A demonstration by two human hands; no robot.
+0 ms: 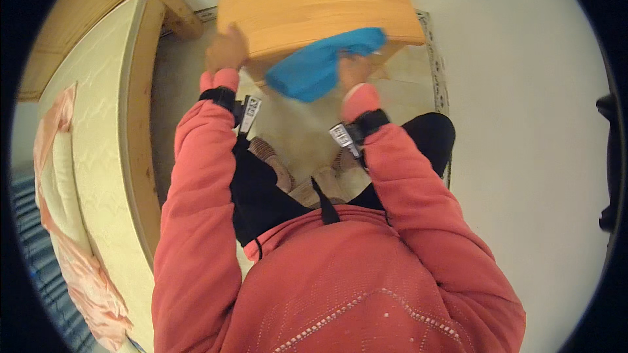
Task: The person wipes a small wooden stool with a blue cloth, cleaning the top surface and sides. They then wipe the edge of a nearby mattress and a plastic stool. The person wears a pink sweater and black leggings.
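Note:
A small wooden cabinet (319,2), probably a nightstand, stands in front of me with its light, grained top facing up. My right hand (355,68) grips a blue cloth (309,73) at the cabinet's front edge. The cloth hangs over part of that edge and hides some of the front below it. At the front left corner is my left hand (226,51), close against the side of the top. Motion blurs this hand, and its fingers are not clear enough to show whether they grip the corner.
To the left is a wooden bed frame (147,59) with a pale mattress (100,122) and crumpled peach fabric (88,289). A white wall (520,108) rises on the right. My slippers (272,162) rest on the tiled floor (304,127) between cabinet and body.

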